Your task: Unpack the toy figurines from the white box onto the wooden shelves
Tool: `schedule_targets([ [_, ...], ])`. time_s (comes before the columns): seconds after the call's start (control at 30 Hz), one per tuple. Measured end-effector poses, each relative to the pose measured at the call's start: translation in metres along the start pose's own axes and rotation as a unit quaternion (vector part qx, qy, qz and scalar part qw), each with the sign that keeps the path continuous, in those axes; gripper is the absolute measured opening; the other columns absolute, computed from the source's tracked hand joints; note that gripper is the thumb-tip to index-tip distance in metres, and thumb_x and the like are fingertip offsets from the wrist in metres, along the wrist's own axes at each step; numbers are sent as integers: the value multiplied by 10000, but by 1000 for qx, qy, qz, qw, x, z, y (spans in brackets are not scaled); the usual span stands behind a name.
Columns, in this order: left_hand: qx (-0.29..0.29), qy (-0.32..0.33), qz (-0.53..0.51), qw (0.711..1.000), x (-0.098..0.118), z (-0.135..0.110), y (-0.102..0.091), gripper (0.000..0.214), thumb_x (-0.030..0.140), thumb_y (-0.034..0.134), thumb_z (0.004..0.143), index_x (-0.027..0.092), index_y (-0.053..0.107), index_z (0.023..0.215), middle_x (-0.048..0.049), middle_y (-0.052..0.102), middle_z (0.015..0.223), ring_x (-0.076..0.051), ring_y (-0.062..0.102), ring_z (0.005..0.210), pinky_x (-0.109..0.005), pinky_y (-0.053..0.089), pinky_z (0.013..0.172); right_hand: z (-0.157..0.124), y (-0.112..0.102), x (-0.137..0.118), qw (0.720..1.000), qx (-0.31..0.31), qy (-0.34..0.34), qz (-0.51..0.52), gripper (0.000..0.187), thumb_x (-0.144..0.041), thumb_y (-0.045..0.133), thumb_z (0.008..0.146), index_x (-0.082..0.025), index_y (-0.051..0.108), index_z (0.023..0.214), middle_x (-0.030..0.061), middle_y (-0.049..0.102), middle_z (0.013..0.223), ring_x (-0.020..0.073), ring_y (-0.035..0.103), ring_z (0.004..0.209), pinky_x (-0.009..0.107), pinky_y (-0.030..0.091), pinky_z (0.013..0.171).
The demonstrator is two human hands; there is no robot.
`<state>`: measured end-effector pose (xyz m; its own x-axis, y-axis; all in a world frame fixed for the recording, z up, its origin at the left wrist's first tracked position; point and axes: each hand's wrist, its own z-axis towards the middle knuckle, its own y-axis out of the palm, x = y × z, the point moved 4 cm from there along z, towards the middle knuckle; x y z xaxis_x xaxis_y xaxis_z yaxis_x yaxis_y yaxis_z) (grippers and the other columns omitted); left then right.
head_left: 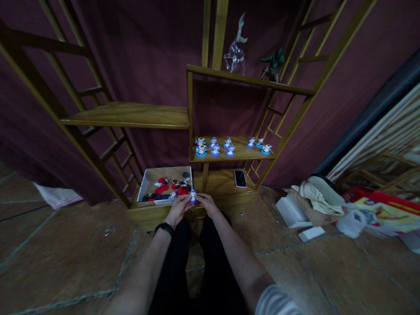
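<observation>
Between my two hands, just in front of the low bottom shelf, is a small purple-and-white figurine (193,196) held upright. My left hand (179,207) is closed on its left side, and my right hand (205,202) pinches it from the right. Close to my left hand stands an open white box (142,189) with red, black and white figurines (162,188) inside. Above and to the right, a wooden shelf (244,154) carries several more figurines on round bases, purple ones (215,150) and blue ones (201,150).
A phone (240,178) lies on the bottom shelf. On the upper shelf stand a clear deer ornament (235,53) and a dark green statuette (274,64). White boxes (292,211), cloth (316,197) and a red-yellow package (383,212) lie on the floor at right.
</observation>
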<state>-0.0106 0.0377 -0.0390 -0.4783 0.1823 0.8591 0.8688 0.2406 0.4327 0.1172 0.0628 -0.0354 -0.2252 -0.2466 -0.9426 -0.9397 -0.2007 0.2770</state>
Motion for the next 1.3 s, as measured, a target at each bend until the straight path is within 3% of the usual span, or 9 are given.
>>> schedule_targets([
  [0.2, -26, 17, 43, 999, 0, -1, 2, 180, 171, 738, 585, 140, 631, 727, -48, 669, 729, -134, 627, 678, -246, 506, 649, 0, 3, 0, 998, -42, -38, -8, 290, -385, 700, 574, -185, 685, 783, 2, 665, 755, 115, 580, 668, 235, 439, 661],
  [0.37, -12, 27, 39, 999, -2, 1, 0, 192, 167, 742, 564, 148, 617, 710, -24, 653, 696, -125, 623, 660, -241, 503, 635, 4, 2, 4, 999, -22, -42, -22, 273, -364, 693, 570, -179, 690, 772, 0, 663, 729, 119, 568, 651, 238, 427, 658],
  [0.63, -23, 16, 35, 999, -4, 4, -1, 177, 149, 730, 596, 128, 642, 748, -64, 673, 768, -142, 630, 701, -257, 519, 658, 3, -2, 2, 999, -3, -38, -36, 267, -361, 689, 568, -168, 703, 753, -8, 644, 665, 100, 521, 591, 217, 383, 598],
  [1.1, -62, 3, 20, 998, 1, 0, 0, 254, 138, 726, 616, 116, 683, 866, -90, 697, 858, -159, 638, 772, -283, 513, 730, -9, 2, -12, 998, -45, -44, 3, 270, -340, 702, 559, -179, 712, 776, 1, 652, 690, 109, 529, 625, 229, 387, 628],
  [1.3, -49, -8, 18, 999, 4, -5, 3, 242, 105, 702, 620, 106, 679, 862, -101, 700, 833, -170, 646, 737, -292, 521, 704, -9, 0, -11, 998, -23, -50, 6, 222, -273, 676, 554, -179, 712, 751, -15, 641, 664, 88, 506, 588, 221, 369, 612],
])
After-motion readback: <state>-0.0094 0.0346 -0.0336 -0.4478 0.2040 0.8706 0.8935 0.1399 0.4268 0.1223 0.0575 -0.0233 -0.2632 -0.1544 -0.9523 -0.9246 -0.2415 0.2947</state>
